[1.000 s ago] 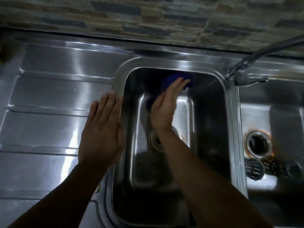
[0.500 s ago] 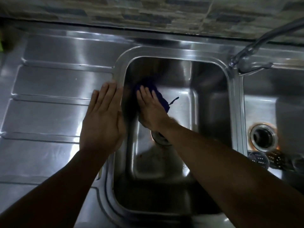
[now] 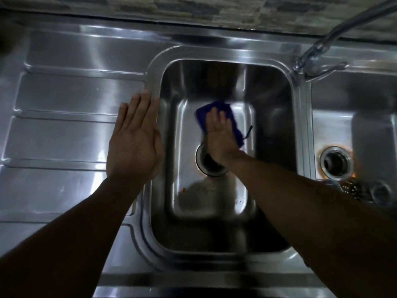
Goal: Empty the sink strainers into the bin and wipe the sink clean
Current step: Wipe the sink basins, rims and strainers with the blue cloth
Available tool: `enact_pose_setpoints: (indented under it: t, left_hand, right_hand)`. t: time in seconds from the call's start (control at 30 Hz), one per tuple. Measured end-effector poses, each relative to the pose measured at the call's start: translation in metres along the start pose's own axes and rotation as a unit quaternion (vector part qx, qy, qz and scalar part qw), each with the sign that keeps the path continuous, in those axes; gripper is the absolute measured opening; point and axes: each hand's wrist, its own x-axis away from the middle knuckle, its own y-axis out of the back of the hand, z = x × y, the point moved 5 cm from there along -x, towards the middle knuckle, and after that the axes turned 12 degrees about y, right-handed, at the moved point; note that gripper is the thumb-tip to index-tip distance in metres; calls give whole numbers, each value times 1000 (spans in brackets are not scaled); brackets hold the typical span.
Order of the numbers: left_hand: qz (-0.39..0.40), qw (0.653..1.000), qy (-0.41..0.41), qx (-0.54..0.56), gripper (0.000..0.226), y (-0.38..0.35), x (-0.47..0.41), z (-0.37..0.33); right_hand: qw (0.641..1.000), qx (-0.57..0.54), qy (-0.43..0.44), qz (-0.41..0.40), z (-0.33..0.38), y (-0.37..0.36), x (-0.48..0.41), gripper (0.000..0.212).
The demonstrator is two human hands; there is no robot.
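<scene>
Sink basin of brushed steel, round-cornered: right hand, fingers straight, presses blue cloth on its floor, wrist half-hiding round drain; left hand lies released on ribbed drainboard; perforated strainers, blurred, in neighbouring basin.

Bare left hand: long fingers, short nails, pale at tips. Bare right hand: outline slightly blurred. Unsleeved left forearm and right forearm: lean, dimly lit.
</scene>
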Motion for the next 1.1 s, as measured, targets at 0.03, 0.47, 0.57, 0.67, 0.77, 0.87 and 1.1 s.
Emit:
enact_pose_setpoints:
  t: [0.03,0.47,0.57,0.67,0.77,0.87,1.1]
  left_hand:
    - [1,1000,1,-2,56,0,0,0]
    - [1,1000,3,-5,59,6,2,-5]
    - [2,1000,1,-5,58,5,2,-4]
    - [1,1000,2,-5,58,5,1,-3]
    - [-2,1000,5,-5,58,4,0,-3]
    - [0,1000,6,-2,57,4,0,-3]
    - [-2,1000,15,-5,58,2,-1,-2]
  right_hand:
    - [997,4,67,28,24,-6,4,71]
    - [925,-14,220,308,49,-31,162,47]
    - [957,-10,68,282,12,-34,164,45]
    - [970,-7,3,242,-16,-21,139,50]
    - [989,-75,-37,124,-34,7,100,70]
    - [990,-129,-40,33,-49,23,57,82]
    - [1000,-11,-3,-20,-33,15,13,60]
